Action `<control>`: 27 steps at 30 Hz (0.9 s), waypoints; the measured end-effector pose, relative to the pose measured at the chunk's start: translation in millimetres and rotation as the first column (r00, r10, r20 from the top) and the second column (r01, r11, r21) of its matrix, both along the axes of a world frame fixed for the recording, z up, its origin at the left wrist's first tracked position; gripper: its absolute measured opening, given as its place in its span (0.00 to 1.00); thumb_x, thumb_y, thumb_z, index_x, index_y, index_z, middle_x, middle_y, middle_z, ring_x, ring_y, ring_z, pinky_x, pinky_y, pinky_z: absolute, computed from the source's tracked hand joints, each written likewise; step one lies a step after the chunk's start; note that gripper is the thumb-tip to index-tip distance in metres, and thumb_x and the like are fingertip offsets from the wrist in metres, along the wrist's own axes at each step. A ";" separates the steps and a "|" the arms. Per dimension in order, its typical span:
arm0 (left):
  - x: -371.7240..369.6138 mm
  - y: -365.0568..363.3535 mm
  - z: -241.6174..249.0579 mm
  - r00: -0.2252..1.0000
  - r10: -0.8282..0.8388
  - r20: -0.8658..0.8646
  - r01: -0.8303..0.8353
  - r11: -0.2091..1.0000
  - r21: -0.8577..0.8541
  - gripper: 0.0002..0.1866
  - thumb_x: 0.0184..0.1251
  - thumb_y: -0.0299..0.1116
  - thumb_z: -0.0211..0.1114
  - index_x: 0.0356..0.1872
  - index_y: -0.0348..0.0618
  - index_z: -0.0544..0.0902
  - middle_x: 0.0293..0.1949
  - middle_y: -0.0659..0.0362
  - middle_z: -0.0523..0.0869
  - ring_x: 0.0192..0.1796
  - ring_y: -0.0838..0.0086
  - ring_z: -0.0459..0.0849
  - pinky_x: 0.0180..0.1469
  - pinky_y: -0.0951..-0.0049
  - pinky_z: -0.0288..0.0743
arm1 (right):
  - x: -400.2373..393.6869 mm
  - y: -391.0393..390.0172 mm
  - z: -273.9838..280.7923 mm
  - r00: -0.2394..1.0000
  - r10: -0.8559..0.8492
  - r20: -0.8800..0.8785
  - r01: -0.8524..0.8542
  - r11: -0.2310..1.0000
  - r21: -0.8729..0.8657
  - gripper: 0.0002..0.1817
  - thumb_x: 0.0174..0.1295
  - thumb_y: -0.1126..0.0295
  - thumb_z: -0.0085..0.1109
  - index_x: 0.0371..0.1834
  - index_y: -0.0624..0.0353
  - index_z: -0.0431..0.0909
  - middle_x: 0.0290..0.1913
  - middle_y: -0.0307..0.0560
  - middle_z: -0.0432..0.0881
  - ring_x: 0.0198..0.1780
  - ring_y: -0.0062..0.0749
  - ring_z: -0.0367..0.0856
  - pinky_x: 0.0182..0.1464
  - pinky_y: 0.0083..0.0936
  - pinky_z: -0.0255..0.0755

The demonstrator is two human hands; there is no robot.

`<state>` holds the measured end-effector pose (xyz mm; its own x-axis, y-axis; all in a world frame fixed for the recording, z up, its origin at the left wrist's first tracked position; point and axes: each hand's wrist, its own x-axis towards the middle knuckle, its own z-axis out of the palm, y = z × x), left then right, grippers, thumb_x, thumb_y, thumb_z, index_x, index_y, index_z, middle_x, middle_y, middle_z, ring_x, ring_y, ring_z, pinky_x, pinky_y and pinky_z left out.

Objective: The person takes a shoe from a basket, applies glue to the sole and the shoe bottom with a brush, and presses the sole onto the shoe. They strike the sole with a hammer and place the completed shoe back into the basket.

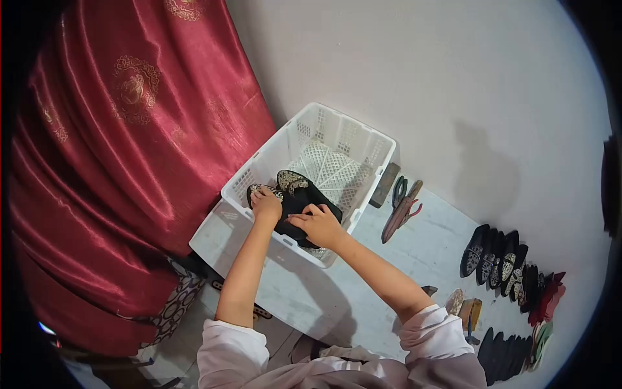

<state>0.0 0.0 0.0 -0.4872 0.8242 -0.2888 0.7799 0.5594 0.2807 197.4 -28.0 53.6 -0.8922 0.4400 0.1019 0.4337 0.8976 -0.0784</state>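
A pair of black shoes (305, 200) with gold-patterned toes lies inside a white plastic basket (359, 126), toward its near left side. My left hand (265, 204) rests over the toe of the left shoe, its fingers bent around the gold part. On the black part of the shoes lies my right hand (317, 225), fingers bent and a little apart, touching them. The undersides of both hands' fingers are partly hidden. The far part of the basket shows its bare lattice floor.
The basket stands on a white table (440, 223) against a wall. Right of it lie a dark block (385, 185), pliers (400, 190) and a long tool (396, 222). Rows of shoes (495, 262) are at the right. A red curtain (129, 162) hangs left.
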 end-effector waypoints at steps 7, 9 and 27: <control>-20.3 -1.1 41.4 0.972 -0.146 0.183 0.128 0.986 0.104 0.47 0.64 0.56 0.54 0.70 0.32 0.44 0.62 0.28 0.62 0.66 0.41 0.62 0.69 0.51 0.51 | 6.3 -2.5 55.3 0.972 -0.029 -0.233 -0.038 0.959 -0.279 0.43 0.35 0.83 0.57 0.63 0.47 0.65 0.64 0.38 0.66 0.62 0.40 0.64 0.59 0.43 0.61; -28.0 -5.4 47.8 0.949 -0.183 0.256 0.142 0.975 0.169 0.48 0.63 0.59 0.52 0.70 0.31 0.45 0.59 0.28 0.67 0.63 0.41 0.67 0.69 0.52 0.51 | 8.6 -0.9 60.0 0.947 -0.038 -0.317 -0.057 0.957 -0.286 0.43 0.34 0.84 0.55 0.63 0.48 0.65 0.65 0.40 0.66 0.62 0.43 0.64 0.60 0.42 0.61; 190.2 -192.1 84.4 0.842 -0.534 0.076 0.167 0.392 0.905 0.07 0.55 0.25 0.60 0.35 0.37 0.74 0.32 0.53 0.74 0.36 0.61 0.71 0.44 0.61 0.62 | 200.4 -190.1 63.7 0.425 -0.732 -0.533 0.129 0.632 -0.764 0.23 0.47 0.87 0.41 0.45 0.61 0.79 0.35 0.45 0.82 0.39 0.28 0.82 0.43 0.22 0.73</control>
